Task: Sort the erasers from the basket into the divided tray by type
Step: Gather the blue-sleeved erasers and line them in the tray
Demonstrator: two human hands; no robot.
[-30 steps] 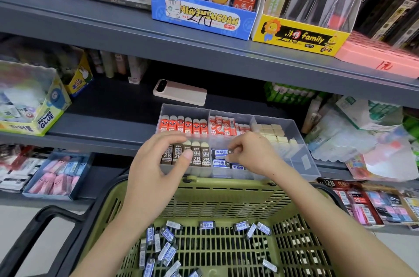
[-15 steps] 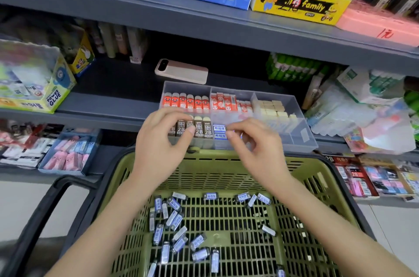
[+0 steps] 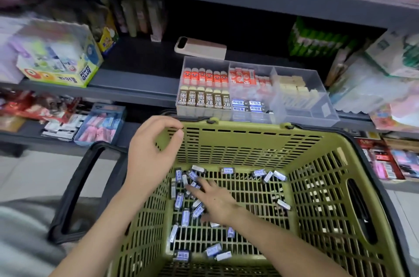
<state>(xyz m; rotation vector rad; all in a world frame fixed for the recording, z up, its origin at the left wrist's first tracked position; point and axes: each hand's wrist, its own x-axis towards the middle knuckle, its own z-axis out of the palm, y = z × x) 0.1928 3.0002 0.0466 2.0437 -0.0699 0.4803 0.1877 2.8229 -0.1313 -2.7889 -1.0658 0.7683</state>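
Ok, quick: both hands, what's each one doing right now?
Left hand: loosely curled, holding nothing.
Right hand: open, fingers spread on the blue-sleeved erasers in the green basket.

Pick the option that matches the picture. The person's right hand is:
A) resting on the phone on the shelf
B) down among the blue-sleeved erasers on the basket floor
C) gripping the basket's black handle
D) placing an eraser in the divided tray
B: the right hand lies with fingers extended among the blue-sleeved erasers on the floor of the green basket, below the divided tray.
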